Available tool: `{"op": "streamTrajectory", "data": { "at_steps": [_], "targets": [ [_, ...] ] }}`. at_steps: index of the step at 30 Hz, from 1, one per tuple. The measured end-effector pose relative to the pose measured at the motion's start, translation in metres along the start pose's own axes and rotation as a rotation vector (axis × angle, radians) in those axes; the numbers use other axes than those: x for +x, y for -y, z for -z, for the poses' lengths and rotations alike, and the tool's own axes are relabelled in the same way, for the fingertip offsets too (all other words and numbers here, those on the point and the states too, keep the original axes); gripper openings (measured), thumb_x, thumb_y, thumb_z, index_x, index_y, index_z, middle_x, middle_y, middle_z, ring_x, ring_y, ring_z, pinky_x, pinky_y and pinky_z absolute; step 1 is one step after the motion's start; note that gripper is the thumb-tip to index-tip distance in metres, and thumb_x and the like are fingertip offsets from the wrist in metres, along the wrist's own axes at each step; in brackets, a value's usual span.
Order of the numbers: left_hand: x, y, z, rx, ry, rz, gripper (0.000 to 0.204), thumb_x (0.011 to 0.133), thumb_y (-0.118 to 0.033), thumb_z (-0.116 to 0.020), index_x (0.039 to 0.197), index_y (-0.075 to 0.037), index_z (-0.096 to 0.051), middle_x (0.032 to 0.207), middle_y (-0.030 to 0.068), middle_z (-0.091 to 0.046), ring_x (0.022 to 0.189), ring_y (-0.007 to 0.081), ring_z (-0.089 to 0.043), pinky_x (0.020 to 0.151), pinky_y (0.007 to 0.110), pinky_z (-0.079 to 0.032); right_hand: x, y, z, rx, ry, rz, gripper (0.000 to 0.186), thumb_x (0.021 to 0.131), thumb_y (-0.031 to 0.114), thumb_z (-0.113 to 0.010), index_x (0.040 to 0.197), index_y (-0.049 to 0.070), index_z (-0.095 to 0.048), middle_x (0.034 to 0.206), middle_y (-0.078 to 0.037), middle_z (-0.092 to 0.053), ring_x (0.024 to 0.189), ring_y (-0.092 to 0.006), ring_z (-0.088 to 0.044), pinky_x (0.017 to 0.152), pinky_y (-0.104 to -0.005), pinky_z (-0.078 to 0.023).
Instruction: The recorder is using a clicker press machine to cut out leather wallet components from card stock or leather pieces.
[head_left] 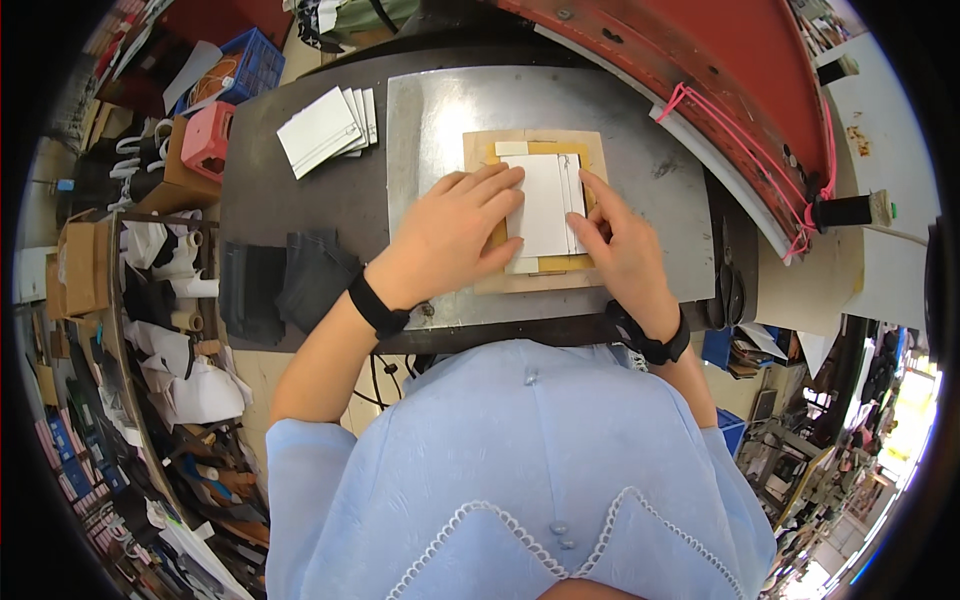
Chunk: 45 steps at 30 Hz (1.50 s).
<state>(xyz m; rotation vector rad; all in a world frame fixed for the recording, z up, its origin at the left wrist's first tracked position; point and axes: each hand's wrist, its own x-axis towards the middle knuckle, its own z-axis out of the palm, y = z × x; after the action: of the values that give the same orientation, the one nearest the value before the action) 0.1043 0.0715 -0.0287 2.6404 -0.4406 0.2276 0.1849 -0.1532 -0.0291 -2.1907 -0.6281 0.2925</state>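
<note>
A white rectangular panel [540, 208] with thin dark lines near its right side lies on a tan and yellow backing board [590, 280]. The board rests on a shiny metal plate [430, 110]. My left hand [450, 240] lies over the panel's left edge with fingers stretched out, the fingertips touching it. At the right edge is my right hand [628, 250], index finger extended toward the upper corner and thumb on the panel lower down. Its other fingers are curled and partly hidden. Neither hand lifts the panel.
Similar white panels [318, 132] are fanned out at the table's far left. Dark grey fabric pieces [290, 285] lie at the near left. A red machine frame [690, 80] with pink cord [740, 130] overhangs the right. Scissors [730, 285] lie near the right edge.
</note>
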Motion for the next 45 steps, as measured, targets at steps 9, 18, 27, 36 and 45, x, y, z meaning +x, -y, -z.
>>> {"op": "streamTrajectory", "data": {
  "at_steps": [9, 18, 27, 36, 45],
  "targets": [
    [0.005, -0.007, -0.002, 0.144, 0.016, -0.021, 0.055, 0.087, -0.034, -0.072, 0.133, -0.008, -0.058, 0.14, 0.0127, -0.055, 0.132, 0.0311, -0.049, 0.11, 0.043, -0.04, 0.002, -0.005, -0.001, -0.439, -0.104, 0.397, 0.031, 0.09, 0.014, -0.064, 0.12, 0.007, -0.065, 0.119, -0.011, -0.063, 0.11, -0.0272, -0.06, 0.086, -0.0373, -0.051],
    [0.023, -0.006, -0.005, 0.023, 0.048, 0.015, 0.053, 0.086, -0.032, -0.073, 0.131, -0.009, -0.059, 0.14, 0.0118, -0.054, 0.13, 0.0333, -0.05, 0.102, 0.042, -0.044, -0.008, -0.011, -0.011, -0.549, -0.128, 0.548, 0.038, 0.09, 0.009, -0.061, 0.125, -0.005, -0.057, 0.136, -0.018, -0.057, 0.126, -0.0299, -0.053, 0.103, -0.0411, -0.043],
    [0.02, -0.007, -0.004, 0.145, 0.045, -0.055, 0.057, 0.085, -0.036, -0.073, 0.135, -0.012, -0.059, 0.143, 0.0093, -0.054, 0.129, 0.0296, -0.05, 0.102, 0.046, -0.04, -0.041, -0.01, 0.001, -0.456, -0.113, 0.543, 0.037, 0.087, 0.012, -0.065, 0.12, -0.006, -0.061, 0.13, -0.016, -0.06, 0.122, -0.0311, -0.053, 0.104, -0.0442, -0.042],
    [0.033, -0.009, 0.006, 0.226, 0.121, -0.103, 0.057, 0.084, -0.039, -0.074, 0.132, -0.011, -0.061, 0.139, 0.0099, -0.056, 0.127, 0.0311, -0.051, 0.105, 0.044, -0.038, -0.038, -0.02, 0.029, -0.075, 0.035, 0.414, 0.039, 0.087, 0.014, -0.067, 0.12, -0.004, -0.061, 0.125, -0.018, -0.061, 0.116, -0.0332, -0.056, 0.102, -0.0419, -0.044],
    [0.016, -0.034, 0.029, -0.061, -0.286, 0.059, 0.051, 0.082, -0.021, -0.079, 0.127, -0.005, -0.063, 0.137, 0.0143, -0.056, 0.131, 0.0347, -0.049, 0.107, 0.045, -0.04, 0.0, -0.101, 0.241, 0.312, -0.998, 0.083, 0.07, 0.087, 0.03, -0.078, 0.137, -0.007, -0.046, 0.133, -0.017, -0.055, 0.117, -0.0234, -0.056, 0.104, -0.036, -0.042]
  ]
}}
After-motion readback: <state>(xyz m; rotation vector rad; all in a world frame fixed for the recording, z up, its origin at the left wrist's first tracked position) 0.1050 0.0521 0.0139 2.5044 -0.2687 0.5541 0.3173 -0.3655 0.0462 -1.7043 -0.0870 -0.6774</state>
